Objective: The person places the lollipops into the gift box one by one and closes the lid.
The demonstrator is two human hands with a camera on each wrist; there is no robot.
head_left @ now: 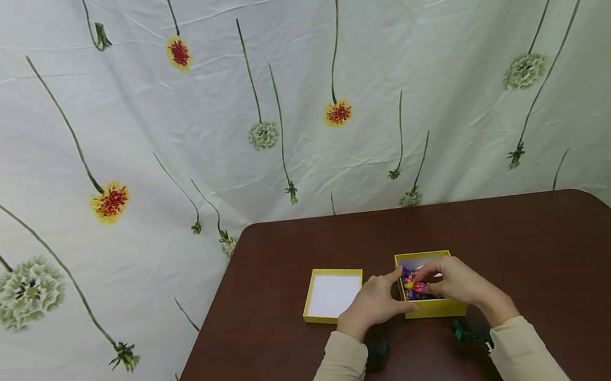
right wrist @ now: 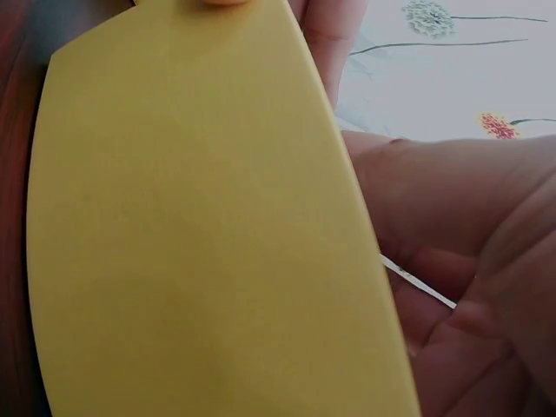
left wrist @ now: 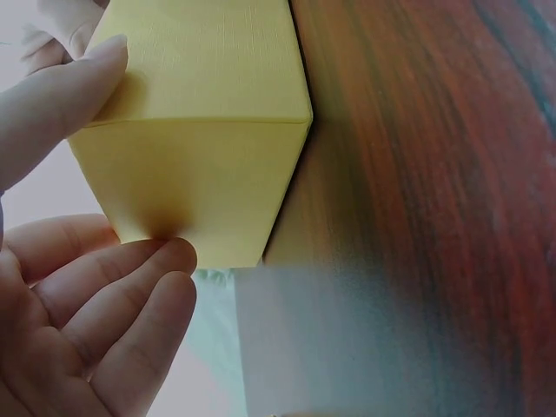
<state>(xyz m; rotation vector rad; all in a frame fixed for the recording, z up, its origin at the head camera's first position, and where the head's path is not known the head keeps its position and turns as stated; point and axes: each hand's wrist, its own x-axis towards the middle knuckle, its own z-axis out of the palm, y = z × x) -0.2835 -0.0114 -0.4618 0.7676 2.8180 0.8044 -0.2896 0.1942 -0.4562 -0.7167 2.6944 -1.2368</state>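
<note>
An open yellow box [head_left: 435, 308] sits on the table, with brightly wrapped candies [head_left: 411, 295] in purple, red and pink inside. My left hand [head_left: 373, 302] holds the box by its near left corner. In the left wrist view the thumb [left wrist: 74, 91] lies on one yellow face and the fingertips [left wrist: 178, 256] touch the adjoining side. My right hand [head_left: 460, 285] reaches over the rim into the box, thumb and forefinger pinching a red-pink wrapped candy [head_left: 419, 287]. The box wall hides those fingertips in the right wrist view.
A yellow-edged lid [head_left: 333, 293], white inside, lies left of the box, partly behind my left hand. The dark brown table [head_left: 539, 266] meets a white flowered cloth [head_left: 296, 93] at its back. Dark straps [head_left: 471, 334] are at the wrists.
</note>
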